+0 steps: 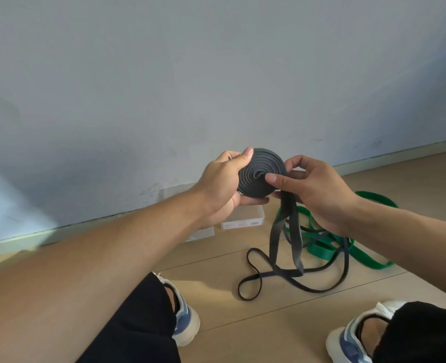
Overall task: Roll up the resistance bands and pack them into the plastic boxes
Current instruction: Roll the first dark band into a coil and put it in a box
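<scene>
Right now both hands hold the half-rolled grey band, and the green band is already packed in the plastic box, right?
Not quite. The head view shows the green band loose on the floor, not in the plastic box. Left hand and right hand do hold the half-rolled grey band.

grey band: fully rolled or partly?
Partly. Both hands hold a coil of the grey band, but its tail hangs loose to the floor.

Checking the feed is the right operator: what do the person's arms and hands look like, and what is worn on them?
Both arms are bare to the frame edge, with no sleeves in view. The left hand and right hand wear no gloves, rings, watch or wristband. Fingernails are short and unpainted. No cables or markings show on either arm.
</scene>
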